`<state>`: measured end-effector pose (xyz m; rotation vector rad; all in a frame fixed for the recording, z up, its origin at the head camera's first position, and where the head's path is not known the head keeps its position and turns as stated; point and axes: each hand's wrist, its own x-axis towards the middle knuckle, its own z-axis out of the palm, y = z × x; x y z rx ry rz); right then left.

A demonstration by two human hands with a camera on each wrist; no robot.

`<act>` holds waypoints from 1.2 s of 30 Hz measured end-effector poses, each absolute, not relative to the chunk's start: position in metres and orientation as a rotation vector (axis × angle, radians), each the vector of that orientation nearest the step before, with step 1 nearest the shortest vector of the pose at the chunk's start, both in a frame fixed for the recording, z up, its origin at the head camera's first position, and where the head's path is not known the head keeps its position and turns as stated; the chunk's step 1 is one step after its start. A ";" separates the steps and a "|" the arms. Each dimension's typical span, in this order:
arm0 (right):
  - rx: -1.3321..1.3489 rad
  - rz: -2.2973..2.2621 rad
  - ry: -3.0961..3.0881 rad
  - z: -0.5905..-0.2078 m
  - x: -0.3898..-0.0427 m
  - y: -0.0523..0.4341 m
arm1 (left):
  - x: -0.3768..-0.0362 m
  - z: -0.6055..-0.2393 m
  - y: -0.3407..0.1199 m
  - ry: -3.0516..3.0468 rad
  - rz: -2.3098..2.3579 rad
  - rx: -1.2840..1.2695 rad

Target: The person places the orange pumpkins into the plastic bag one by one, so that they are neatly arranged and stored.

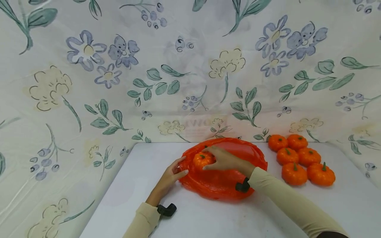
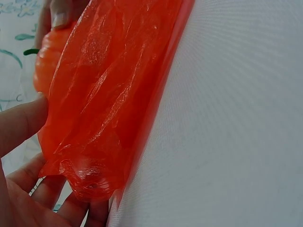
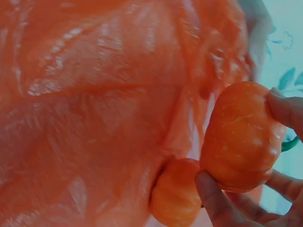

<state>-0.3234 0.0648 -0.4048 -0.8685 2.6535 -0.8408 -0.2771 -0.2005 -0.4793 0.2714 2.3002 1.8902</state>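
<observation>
Thin, glossy orange plastic bag (image 1: 226, 178) — crinkled, translucent film, lying flattened in an oval at the centre of the head view on a matte white table (image 1: 208, 218). The right hand (image 1: 224, 159) reaches in from the lower right and grips a small orange pumpkin (image 1: 202, 159), a ribbed, rounded shape with a dark green stem, at the bag's upper-left mouth; in the right wrist view its thumb and fingers curl round the smooth, slightly waxy rind. A second pumpkin (image 3: 176, 198) appears just below it in that view, possibly already inside the film. The left hand (image 1: 171, 174) pinches the bag's left edge, directly left of the held pumpkin — fingers bent against the film. Five loose pumpkins (image 1: 299, 158) cluster at the right of the table, well apart from both hands. A creased floral cloth (image 1: 119, 82) fills the upper frame
</observation>
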 end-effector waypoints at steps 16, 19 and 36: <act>-0.794 -0.831 2.668 -0.425 -0.319 0.053 | -0.276 -0.483 -0.200 2.284 1.887 0.268; -0.786 -0.827 2.680 -0.428 -0.320 0.052 | -0.276 -0.483 -0.201 2.277 1.888 0.266; -0.743 -0.914 2.661 -0.440 -0.321 0.046 | -0.274 -0.479 -0.203 2.298 1.889 0.289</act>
